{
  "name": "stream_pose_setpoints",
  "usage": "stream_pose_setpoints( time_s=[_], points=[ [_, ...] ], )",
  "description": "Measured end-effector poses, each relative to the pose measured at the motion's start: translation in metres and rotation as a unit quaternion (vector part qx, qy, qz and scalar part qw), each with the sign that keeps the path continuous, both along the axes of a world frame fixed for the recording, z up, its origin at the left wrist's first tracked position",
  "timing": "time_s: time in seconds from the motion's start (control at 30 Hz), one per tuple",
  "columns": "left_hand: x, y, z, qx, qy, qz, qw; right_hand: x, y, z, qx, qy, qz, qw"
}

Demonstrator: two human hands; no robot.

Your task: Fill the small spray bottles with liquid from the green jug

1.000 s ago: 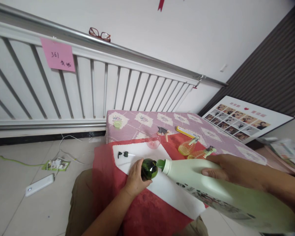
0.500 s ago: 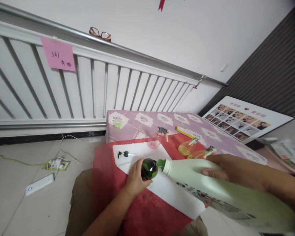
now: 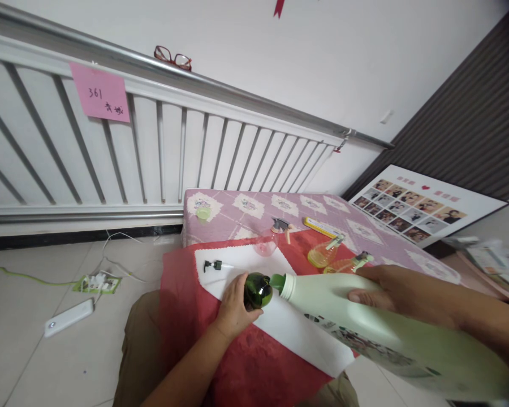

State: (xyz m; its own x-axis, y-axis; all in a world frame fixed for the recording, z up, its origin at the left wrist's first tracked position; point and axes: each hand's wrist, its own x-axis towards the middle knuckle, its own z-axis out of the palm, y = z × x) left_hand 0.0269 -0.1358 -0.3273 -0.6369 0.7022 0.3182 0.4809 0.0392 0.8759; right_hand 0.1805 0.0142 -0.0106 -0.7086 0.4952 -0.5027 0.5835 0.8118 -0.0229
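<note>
- Lower centre of the frame: a person's left hand (image 3: pixel 233 308) has its fingers curled around a small dark green bottle (image 3: pixel 257 290), steadying it on a white sheet (image 3: pixel 288 330) spread over a red cloth (image 3: pixel 241 367).
- Lower right: the right hand (image 3: pixel 392 289) grips the top of a large pale green jug (image 3: pixel 365 325), thumb and fingers wrapped over its body. The jug is tipped nearly level, with its green spout (image 3: pixel 279 281) touching the small bottle's mouth.
- Risk, as judged from this view: the jug is bulky and the small bottle's opening is narrow. A slight slip of the spout or a sudden surge of liquid could send it down the bottle's side onto the white sheet and red cloth.
- A second risk: only the left hand's grip keeps the round little bottle in place, so pressure from the heavy jug could push it over.
- Just beyond, near the middle of the frame, a black pump head (image 3: pixel 214 264) lies loose on the sheet, and a pink spray bottle (image 3: pixel 266 243) and a yellow spray bottle (image 3: pixel 321 255) stand close enough to be knocked by the jug.
- Against the frame half a second earlier, almost nothing differs: both hands, the jug and the small bottle sit in the same spots, with only a hairline drift of the view.
</note>
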Motion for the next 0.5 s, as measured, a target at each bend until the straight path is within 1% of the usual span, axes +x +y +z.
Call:
stream_pose_setpoints(
  time_s=[0.23,0.5],
  points=[
    [-0.0002,0.0004,0.0002,0.000,-0.001,0.001,1.000,-0.0030,-0.0018,0.0006,-0.010,-0.012,-0.006,1.000],
    [0.0002,0.0005,0.0001,-0.001,-0.001,0.000,1.000,-0.0037,-0.0043,0.0013,0.010,-0.017,-0.006,1.000]
  ],
)
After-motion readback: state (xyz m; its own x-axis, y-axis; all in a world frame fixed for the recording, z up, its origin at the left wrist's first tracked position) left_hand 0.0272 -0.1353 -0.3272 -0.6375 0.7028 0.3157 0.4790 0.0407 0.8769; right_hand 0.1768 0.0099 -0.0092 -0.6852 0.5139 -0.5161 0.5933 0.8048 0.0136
